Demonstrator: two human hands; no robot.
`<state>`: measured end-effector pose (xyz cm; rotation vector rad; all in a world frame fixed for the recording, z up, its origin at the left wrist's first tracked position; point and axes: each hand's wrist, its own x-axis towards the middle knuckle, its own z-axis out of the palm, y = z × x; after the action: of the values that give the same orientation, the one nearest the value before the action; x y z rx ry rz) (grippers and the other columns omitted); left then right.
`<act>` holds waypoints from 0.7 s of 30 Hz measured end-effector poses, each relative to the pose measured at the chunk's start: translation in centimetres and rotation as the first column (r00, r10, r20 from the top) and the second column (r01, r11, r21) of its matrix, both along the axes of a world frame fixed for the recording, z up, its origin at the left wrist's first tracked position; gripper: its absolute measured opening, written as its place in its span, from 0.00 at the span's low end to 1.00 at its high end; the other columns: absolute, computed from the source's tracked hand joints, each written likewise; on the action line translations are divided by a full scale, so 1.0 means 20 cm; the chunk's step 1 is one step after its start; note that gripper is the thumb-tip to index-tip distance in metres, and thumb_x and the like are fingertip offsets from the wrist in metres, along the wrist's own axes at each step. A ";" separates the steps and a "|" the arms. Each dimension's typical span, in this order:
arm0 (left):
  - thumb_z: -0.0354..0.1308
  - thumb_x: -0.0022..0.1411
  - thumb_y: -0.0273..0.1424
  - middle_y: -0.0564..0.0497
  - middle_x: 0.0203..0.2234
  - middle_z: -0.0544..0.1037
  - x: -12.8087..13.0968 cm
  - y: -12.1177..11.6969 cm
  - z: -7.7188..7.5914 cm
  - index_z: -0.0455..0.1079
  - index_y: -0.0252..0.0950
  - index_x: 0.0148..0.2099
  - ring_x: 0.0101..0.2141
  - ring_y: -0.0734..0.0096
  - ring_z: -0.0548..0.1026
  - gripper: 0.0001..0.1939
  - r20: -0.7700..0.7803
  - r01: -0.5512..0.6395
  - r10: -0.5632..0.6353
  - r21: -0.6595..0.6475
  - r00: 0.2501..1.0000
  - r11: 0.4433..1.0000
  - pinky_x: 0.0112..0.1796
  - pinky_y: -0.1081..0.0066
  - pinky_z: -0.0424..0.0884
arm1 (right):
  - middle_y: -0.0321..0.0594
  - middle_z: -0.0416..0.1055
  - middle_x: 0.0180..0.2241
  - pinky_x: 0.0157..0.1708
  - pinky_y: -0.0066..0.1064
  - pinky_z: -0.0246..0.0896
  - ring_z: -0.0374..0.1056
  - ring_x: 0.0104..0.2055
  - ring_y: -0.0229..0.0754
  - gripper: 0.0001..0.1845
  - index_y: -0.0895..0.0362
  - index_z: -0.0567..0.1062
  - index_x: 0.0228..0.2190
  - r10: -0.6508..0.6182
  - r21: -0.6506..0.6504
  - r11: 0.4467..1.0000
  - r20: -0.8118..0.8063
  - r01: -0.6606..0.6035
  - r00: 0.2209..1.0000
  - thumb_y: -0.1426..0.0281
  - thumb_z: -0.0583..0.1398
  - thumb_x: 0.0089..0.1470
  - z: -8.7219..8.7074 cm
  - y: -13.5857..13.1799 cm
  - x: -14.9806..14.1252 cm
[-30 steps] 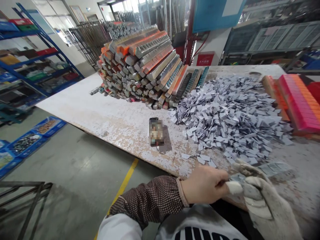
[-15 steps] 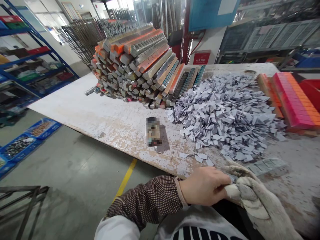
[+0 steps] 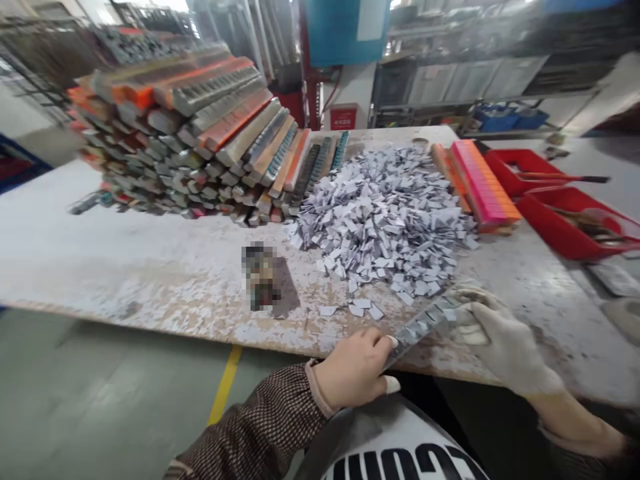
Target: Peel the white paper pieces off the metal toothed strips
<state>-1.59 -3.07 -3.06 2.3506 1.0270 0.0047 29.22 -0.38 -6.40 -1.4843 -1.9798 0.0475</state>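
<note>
A grey notched bar [image 3: 417,332] slants across the front edge of the table. My left hand [image 3: 355,370], ungloved with white covers on some fingertips, grips its near end between thumb and fingers. A white knitted glove covers my right hand [image 3: 500,340], whose curled fingers close round the bar's far end. By those fingers a small pale chip shows against the bar; whether they pinch it is hidden. Just beyond the bar lies a large heap of small white chips [image 3: 385,213], with several loose chips [image 3: 357,307] in front of it.
Many long bars are stacked in a pile [image 3: 190,140] at the back left. A pixelated object [image 3: 261,277] stands near the front edge. Pink and orange blocks [image 3: 483,183] lie right of the heap, beside two red bins [image 3: 575,230]. The table edge [image 3: 165,327] runs along the front.
The left hand has let go of the glove at my right hand. Both hands now hold the grey bar, which lay flat on the table before. The view has swung to the right.
</note>
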 end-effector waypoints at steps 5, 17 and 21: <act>0.58 0.67 0.31 0.42 0.54 0.72 0.01 0.01 0.00 0.61 0.38 0.62 0.51 0.51 0.75 0.23 -0.035 -0.028 0.027 -0.034 0.999 0.999 0.49 0.56 0.77 | 0.51 0.75 0.50 0.56 0.50 0.71 0.69 0.61 0.56 0.07 0.55 0.72 0.32 0.109 0.109 0.985 0.212 -0.134 0.971 0.70 0.58 0.63 -0.04 0.01 -0.04; 0.55 0.62 0.23 0.42 0.56 0.70 0.02 0.01 -0.03 0.59 0.39 0.61 0.52 0.52 0.74 0.25 -0.042 -0.033 0.031 -0.044 0.999 0.998 0.53 0.54 0.76 | 0.51 0.76 0.42 0.56 0.53 0.67 0.70 0.56 0.60 0.09 0.57 0.74 0.32 0.246 -0.011 0.965 0.377 -0.261 0.893 0.74 0.56 0.64 -0.03 0.11 -0.13; 0.57 0.62 0.23 0.42 0.55 0.71 0.05 0.00 -0.04 0.60 0.38 0.60 0.52 0.51 0.74 0.24 -0.039 -0.033 0.032 -0.030 0.999 0.999 0.51 0.54 0.77 | 0.50 0.76 0.42 0.56 0.51 0.68 0.71 0.55 0.58 0.11 0.56 0.73 0.30 0.225 0.048 0.965 0.358 -0.259 0.906 0.72 0.56 0.66 -0.05 0.11 -0.10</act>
<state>-0.58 -3.00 -3.84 2.3146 1.0763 -0.0437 27.23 1.82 -7.38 -1.2420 -2.4094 -0.2170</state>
